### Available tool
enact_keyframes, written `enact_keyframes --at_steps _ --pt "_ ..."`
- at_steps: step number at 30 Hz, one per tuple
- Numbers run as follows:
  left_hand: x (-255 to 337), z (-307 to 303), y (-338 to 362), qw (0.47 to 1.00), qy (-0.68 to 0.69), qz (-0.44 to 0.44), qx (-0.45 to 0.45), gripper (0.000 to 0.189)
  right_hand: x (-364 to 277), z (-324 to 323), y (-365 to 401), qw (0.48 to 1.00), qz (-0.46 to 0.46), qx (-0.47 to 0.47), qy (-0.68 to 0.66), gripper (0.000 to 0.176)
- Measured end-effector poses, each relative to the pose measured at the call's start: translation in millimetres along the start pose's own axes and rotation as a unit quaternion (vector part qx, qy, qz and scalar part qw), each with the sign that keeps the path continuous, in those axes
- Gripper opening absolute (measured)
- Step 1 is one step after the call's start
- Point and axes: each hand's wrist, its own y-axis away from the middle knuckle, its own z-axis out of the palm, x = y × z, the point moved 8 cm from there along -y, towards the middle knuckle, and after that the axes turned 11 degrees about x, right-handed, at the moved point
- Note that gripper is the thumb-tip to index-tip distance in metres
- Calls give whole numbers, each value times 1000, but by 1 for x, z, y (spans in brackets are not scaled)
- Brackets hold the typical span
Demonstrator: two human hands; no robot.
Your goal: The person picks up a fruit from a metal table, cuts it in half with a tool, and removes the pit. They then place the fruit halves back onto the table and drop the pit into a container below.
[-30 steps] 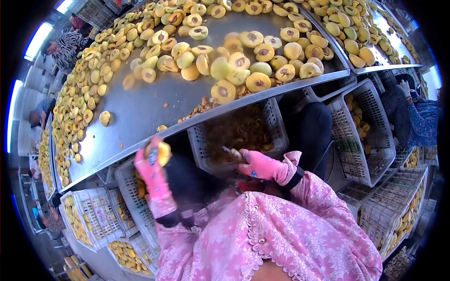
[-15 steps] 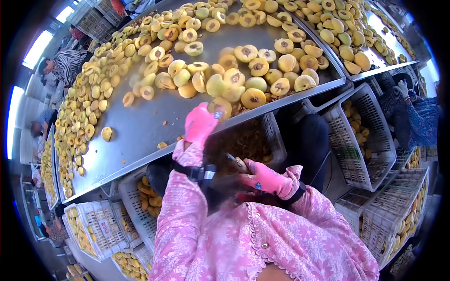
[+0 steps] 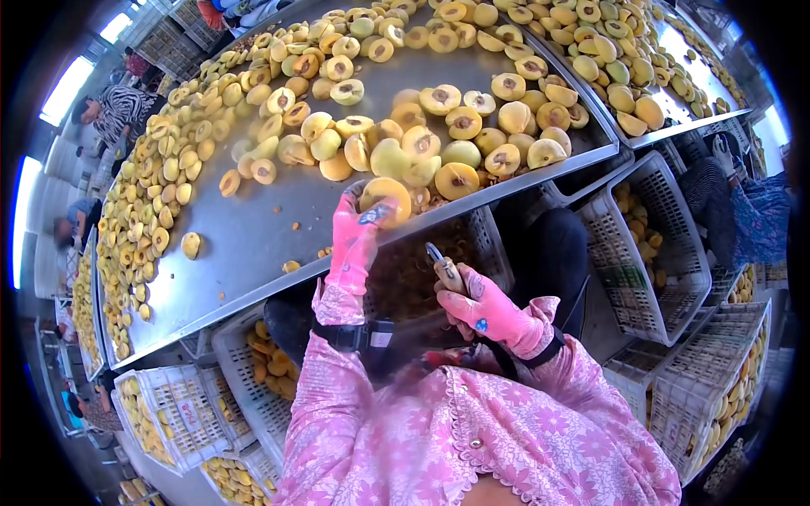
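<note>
At the near edge of the metal table (image 3: 253,228), my left hand (image 3: 359,223) in a pink glove holds a yellow fruit half (image 3: 387,201), its fingers around the left and lower sides. My right hand (image 3: 489,312), also gloved in pink, is closed around the handle of a small tool (image 3: 444,266) with a curved metal tip that points up and left. It is over my lap, lower and to the right of my left hand. Halved yellow fruits (image 3: 422,143) lie just beyond my left hand, several showing dark centres.
Below the table edge is a crate (image 3: 498,253) with brownish scraps. White crates of fruit stand on the right (image 3: 612,253) and left (image 3: 173,413). Another fruit-covered table (image 3: 709,118) adjoins on the right. A person in blue (image 3: 759,219) sits at the right; others are at far left.
My left hand has gripped the fruit half and turned more upright, bringing it slightly nearer. My right hand has risen a little, and the tool tip has swung upward.
</note>
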Motion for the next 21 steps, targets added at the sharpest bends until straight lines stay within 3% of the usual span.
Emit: enact_keyframes --at_steps 1,4,8,11,17,21 --pt "10 4 18 996 48 -72 6 44 -4 3 1 1000 -12 -7 -5 27" --pt "2 0 46 977 146 -154 2 42 -15 14 3 999 -47 -13 -5 26" --pt "13 2 75 966 201 -165 -9 36 -6 21 -3 994 -80 7 74 19" --pt "7 -4 86 953 222 -207 -8 34 -6 24 5 995 -57 14 87 12" --pt "4 -5 95 945 248 -213 -19 30 -4 25 9 992 -74 43 98 15" --pt "2 -8 98 957 220 -191 -4 26 -1 24 7 957 -199 74 199 16"
